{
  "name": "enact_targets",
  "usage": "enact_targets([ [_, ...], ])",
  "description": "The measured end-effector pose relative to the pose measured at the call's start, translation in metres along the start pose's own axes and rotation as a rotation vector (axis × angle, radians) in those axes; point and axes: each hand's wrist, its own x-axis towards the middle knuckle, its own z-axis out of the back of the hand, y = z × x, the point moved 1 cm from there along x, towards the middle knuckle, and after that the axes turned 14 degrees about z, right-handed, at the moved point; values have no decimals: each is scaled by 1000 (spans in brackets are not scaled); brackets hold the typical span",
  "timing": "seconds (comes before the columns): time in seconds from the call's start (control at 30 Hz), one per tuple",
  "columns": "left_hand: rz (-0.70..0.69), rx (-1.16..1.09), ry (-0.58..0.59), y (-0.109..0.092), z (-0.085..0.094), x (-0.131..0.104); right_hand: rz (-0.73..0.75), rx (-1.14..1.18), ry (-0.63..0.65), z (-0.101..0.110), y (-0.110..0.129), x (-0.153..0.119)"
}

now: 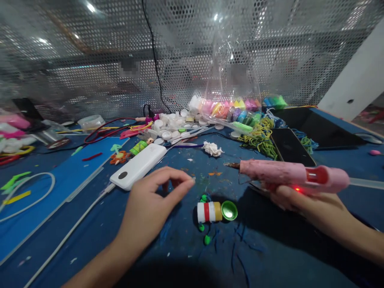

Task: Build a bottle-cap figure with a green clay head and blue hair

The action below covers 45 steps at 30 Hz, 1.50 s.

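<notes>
Hand (R) (309, 202) clamped on approx. horiz. pink glue gun (273, 172); L hand (153, 194) arched, pinched together.

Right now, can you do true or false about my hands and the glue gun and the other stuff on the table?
1. The right hand holds a pink glue gun. True.
2. The glue gun's light is blue. False: the glowing light is red.
3. A green cup is at the gold end of the striped cylinder. True.
4. The left hand grips the striped cylinder. False: the left hand is apart from it.
5. A cable runs to the white power bank. True.
</notes>
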Motion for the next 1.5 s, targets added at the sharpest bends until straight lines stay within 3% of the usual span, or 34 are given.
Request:
enact_targets([
  [0.1,-206,305,-1,8,13,17,-143,71,-5,-1,-7,-2],
  [0.2,-385,711,9,19,18,29,-179,129,-11,0,-10,-3],
  [0.3,-445,1029,115,29,12,35,-216,122,-36,1,-9,-5],
  [0.43,-487,1171,147,34,0,35,-246,125,-105,4,-8,-5],
  [0.63,-521,1167,176,30,-6,33,-205,168,-135,5,-7,-2],
  [0.9,-415,1140,264,31,-3,31,-189,168,-135,7,-10,-4],
  [1.1,-325,946,390,41,3,32,-119,126,-71,7,-3,-1],
  [1.2,-228,736,462,46,14,36,-108,111,-48,7,0,0],
  [1.27,-110,546,445,47,23,40,-93,80,-41,7,1,1],
  [1.37,0,407,274,47,32,43,-90,65,-28,6,-1,0],
  [1.43,-43,440,233,47,29,41,-113,79,-17,5,-5,-1],
  [1.5,-122,530,298,50,22,37,-132,106,-32,6,-9,-2],
])
